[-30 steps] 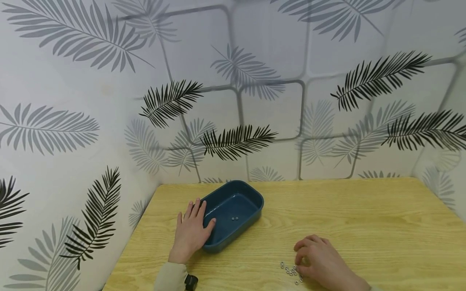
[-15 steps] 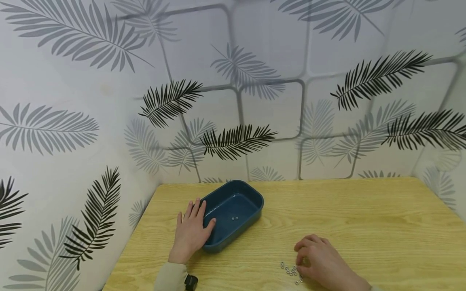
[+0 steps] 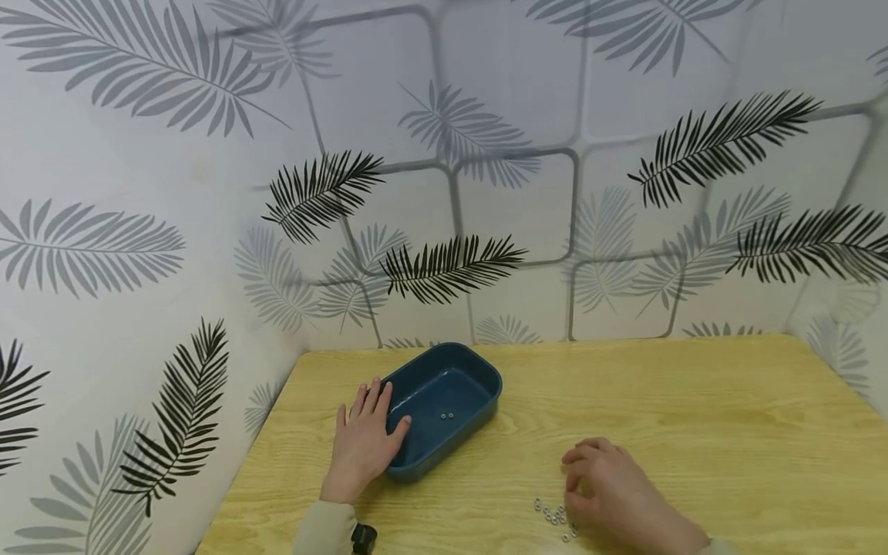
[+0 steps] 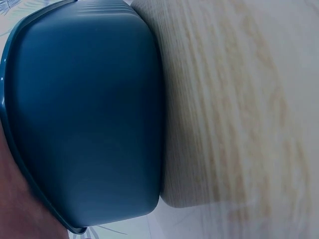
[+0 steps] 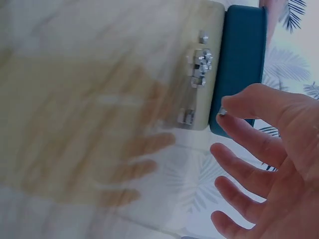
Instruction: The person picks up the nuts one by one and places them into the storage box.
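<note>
Looks like corner of room in home, maybe small hobby nook, can't say for sure. Wallpaper (image 3: 444, 154) on far and left walls: pale, grey rounded-square grid, grey and black palm fronds, pretty decorative, not workshop or lab style. Light wood-grain bench (image 3: 694, 416) pushed right into corner. Only small stuff on it: blue plastic tub (image 3: 479, 401) at far left, handful of tiny metal rings (image 3: 553, 515) near front edge.
</note>
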A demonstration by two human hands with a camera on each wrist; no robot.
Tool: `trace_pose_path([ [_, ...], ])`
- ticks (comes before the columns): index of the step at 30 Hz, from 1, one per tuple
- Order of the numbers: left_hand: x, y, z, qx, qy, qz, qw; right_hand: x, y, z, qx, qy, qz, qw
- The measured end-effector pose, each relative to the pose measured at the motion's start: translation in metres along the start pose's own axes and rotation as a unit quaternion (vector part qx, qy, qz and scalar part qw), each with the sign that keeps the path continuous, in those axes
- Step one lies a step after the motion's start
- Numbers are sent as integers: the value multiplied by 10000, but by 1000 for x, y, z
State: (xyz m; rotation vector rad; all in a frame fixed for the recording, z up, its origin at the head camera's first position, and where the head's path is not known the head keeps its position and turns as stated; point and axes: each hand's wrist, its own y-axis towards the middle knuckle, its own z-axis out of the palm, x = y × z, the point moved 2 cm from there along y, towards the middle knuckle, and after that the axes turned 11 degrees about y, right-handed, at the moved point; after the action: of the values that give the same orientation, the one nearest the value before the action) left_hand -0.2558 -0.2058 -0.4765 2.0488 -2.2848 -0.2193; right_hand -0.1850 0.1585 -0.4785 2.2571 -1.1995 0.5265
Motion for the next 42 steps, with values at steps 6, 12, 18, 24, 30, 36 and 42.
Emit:
trace_pose_path([
  [6, -2, -2, -4, -81, -59, 30, 9999, 2, 8, -4, -399, 234, 3, 9989],
  [12, 0, -2, -2, -24, -15, 6, 10000, 5, 13, -4, -603, 407, -60, 9973],
  [18, 0, 0, -2, -60, 32, 17, 10000, 7, 18, -2, -806, 572, 139, 9950],
  [24, -1, -1, -4, -107, 71, 14, 9999, 8, 24, -2, -817, 726, 275, 9936],
  [30, -2, -1, -4, -148, 79, 41, 9999, 10, 31, -3, -854, 904, 336, 9917],
  [36, -2, -1, -4, -127, 41, 48, 9999, 12, 39, -2, -960, 1078, 359, 9889],
  [42, -1, -1, -3, -102, 86, 32, 9999, 13, 48, -3, -1095, 1313, 419, 9844],
])
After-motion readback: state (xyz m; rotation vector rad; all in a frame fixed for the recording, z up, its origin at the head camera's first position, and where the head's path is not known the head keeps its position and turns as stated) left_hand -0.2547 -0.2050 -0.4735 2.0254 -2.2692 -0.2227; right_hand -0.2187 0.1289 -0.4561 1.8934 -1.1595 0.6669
